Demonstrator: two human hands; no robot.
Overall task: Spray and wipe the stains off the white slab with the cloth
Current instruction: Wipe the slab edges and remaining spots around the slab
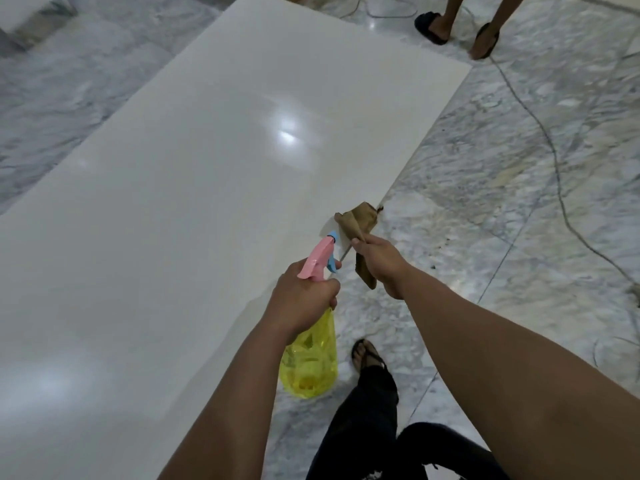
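Note:
A large glossy white slab (pixel 194 188) lies flat and fills the left and middle of the head view. My left hand (pixel 304 299) grips a spray bottle (pixel 311 362) with a yellow body and a pink head, its nozzle pointing up and away over the slab's right edge. My right hand (pixel 379 261) holds a crumpled brown cloth (pixel 356 220) just past the nozzle, hanging above the slab's right edge. A small dark mark (pixel 381 209) shows at that edge beside the cloth.
Grey-veined marble floor (pixel 502 168) surrounds the slab. A thin cable (pixel 554 157) snakes across the floor on the right. Another person's feet in dark sandals (pixel 457 29) stand at the slab's far corner. My own foot (pixel 367 355) and dark trousers are below.

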